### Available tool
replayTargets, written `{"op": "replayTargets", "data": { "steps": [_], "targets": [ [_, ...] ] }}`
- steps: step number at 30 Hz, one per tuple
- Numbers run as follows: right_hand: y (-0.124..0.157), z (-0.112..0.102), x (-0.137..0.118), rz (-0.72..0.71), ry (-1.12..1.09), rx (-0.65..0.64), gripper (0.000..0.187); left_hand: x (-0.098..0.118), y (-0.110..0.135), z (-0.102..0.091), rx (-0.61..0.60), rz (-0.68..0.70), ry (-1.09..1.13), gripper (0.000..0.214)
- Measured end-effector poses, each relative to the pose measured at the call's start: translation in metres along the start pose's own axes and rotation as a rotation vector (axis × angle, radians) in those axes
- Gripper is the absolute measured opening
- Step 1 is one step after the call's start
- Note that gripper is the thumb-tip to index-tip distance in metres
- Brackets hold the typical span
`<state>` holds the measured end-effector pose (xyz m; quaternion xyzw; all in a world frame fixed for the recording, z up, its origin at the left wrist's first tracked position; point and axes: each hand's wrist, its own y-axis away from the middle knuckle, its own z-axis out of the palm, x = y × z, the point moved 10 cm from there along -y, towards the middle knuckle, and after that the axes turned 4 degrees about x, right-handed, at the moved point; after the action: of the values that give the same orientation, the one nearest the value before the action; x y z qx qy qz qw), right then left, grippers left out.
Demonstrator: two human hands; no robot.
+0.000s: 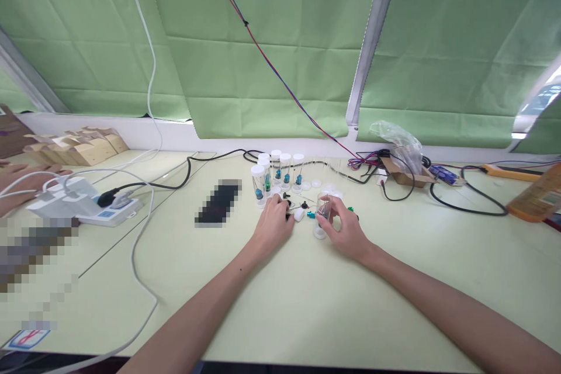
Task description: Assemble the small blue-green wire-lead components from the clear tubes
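My right hand (348,228) holds a clear plastic tube (323,205) upright over the table, thumb on one side and fingers on the other. The tube's white base (320,232) shows below the thumb. My left hand (274,221) rests on the table with its fingers curled down among small black parts; what is under the fingertips is hidden. Between the hands lie a small white block (298,214), a black part (304,205) and a teal part (311,215). Behind my left hand stand several capped clear tubes (286,170) with teal or green pieces inside.
Loose white caps (316,184) lie behind the tube. A dark, blurred flat object (219,204) is at left. Further left are a white power strip (109,213), cartons (83,145) and another person's hand (26,181). Cables, an open box (405,174) and an orange bottle (537,194) are at right.
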<state>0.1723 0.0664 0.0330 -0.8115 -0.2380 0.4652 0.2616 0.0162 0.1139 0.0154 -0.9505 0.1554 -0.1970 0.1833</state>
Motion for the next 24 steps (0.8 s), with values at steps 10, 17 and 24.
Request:
{"op": "replayTargets", "data": {
  "steps": [10, 17, 24],
  "targets": [
    [-0.0002, -0.0005, 0.0005, -0.004, 0.014, 0.01, 0.032, -0.0056, -0.0012, 0.0022, -0.021, -0.039, 0.044, 0.008],
    [-0.0005, 0.0001, 0.0008, 0.0, 0.001, -0.002, 0.033, -0.0033, -0.0021, 0.002, -0.035, -0.036, 0.027, 0.006],
    [-0.0002, 0.0001, 0.0012, 0.007, 0.011, -0.002, 0.033, 0.0017, -0.0006, 0.0034, -0.081, 0.004, -0.046, 0.004]
  ]
}}
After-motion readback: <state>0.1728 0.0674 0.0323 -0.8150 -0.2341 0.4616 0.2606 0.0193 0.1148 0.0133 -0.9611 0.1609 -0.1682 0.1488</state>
